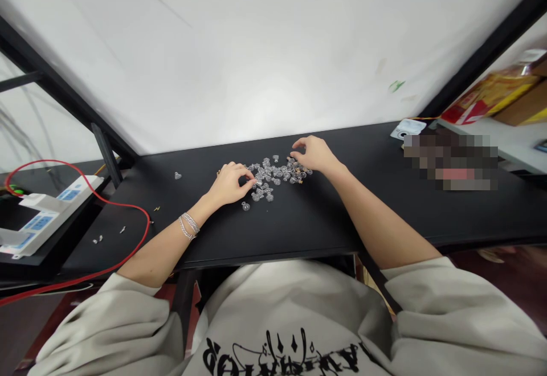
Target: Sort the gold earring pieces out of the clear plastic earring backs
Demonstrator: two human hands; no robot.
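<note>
A loose pile of small, clear, round-bodied pieces with short necks (267, 174) lies on the black table. At its left edge is my left hand (233, 183), palm down, its thumb and forefinger curled together beside the clear pieces. Whatever is between those fingertips is too small to make out. Tiny gold-coloured bits peek out behind that hand. My right hand (315, 155) hovers at the pile's right end, fingers bent and thumb apart from the forefinger, with nothing visible between them. Below it, small brownish pieces (293, 166) mix with clear ones.
One clear piece (178, 175) lies apart on the left. Small metal bits (123, 229) are scattered near a red cable (147, 216). A white power strip (55, 211) stands at far left. A white camera-like object (408, 129) sits at the back right, beside a blurred-out area.
</note>
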